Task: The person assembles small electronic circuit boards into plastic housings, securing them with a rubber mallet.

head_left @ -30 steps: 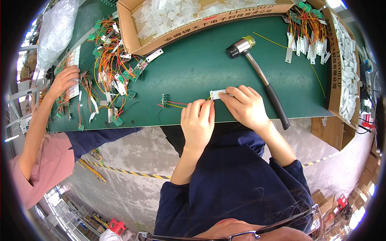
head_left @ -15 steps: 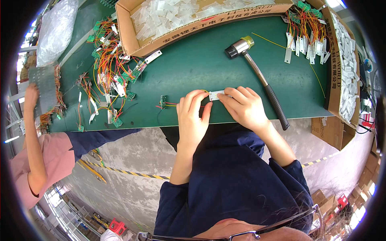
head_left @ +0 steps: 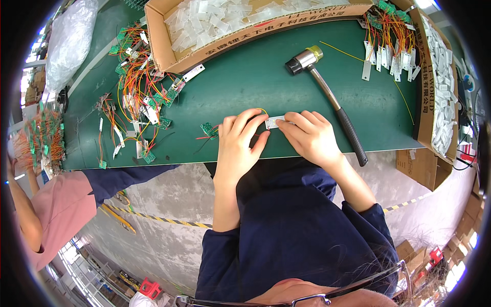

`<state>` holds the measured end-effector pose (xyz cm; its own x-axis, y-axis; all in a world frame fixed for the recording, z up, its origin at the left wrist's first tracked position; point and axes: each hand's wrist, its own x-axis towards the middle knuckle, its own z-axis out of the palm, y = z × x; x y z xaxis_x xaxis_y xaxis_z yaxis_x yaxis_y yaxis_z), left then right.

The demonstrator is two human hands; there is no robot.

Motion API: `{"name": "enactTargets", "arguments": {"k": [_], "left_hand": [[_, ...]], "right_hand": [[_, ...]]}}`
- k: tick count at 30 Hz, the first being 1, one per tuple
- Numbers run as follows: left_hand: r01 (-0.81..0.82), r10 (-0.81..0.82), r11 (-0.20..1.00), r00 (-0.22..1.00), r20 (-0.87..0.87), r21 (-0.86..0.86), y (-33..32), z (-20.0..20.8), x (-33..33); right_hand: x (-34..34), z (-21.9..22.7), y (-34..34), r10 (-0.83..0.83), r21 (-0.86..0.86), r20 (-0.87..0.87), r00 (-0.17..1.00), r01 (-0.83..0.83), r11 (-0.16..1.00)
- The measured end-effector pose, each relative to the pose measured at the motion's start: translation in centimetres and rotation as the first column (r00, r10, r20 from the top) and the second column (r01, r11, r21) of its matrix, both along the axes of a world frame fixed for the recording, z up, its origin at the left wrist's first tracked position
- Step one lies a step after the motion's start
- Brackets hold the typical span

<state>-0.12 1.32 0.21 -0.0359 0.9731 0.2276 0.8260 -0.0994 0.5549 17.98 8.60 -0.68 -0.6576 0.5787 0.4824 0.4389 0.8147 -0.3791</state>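
A small white metal plate (head_left: pixel 274 122) lies at the table's front edge, between my two hands. My right hand (head_left: pixel 311 137) grips its right end, thumb and fingers closed on it. At its left end, the curved index finger and thumb of my left hand (head_left: pixel 236 146) are on the plate's edges. A yellow wire loops above my left fingertips. To the left of that hand sits a small green circuit board (head_left: pixel 208 129), whose red wires run beneath my fingers. Exactly where the wires join the plate is hidden.
A rubber-headed hammer (head_left: pixel 327 89) lies at the right. Wired circuit boards (head_left: pixel 140 94) pile up at the left, with more (head_left: pixel 391 41) at the far right. Cardboard boxes (head_left: pixel 245 36) hold clear and white pieces. A co-worker (head_left: pixel 56 204) stands at the left edge.
My left hand has shifted slightly left, and the circuit board beside it has turned. The co-worker's grey panel has left its place; a mass of wired boards shows there now.
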Motion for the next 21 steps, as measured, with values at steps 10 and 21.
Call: {"name": "enactTargets", "arguments": {"k": [10, 21], "left_hand": [[0.018, -0.019, 1.000, 0.997, -0.078, -0.009, 0.35, -0.35, -0.59], [0.021, -0.014, 0.998, 0.993, -0.121, 0.055, 0.17, -0.60, -0.62]], "right_hand": [[0.09, 0.09, 0.31, 0.001, -0.156, -0.077, 0.997, -0.013, 0.988], [0.54, 0.27, 0.18, -0.052, -0.414, -0.196, 0.979, -0.034, 0.910]]}}
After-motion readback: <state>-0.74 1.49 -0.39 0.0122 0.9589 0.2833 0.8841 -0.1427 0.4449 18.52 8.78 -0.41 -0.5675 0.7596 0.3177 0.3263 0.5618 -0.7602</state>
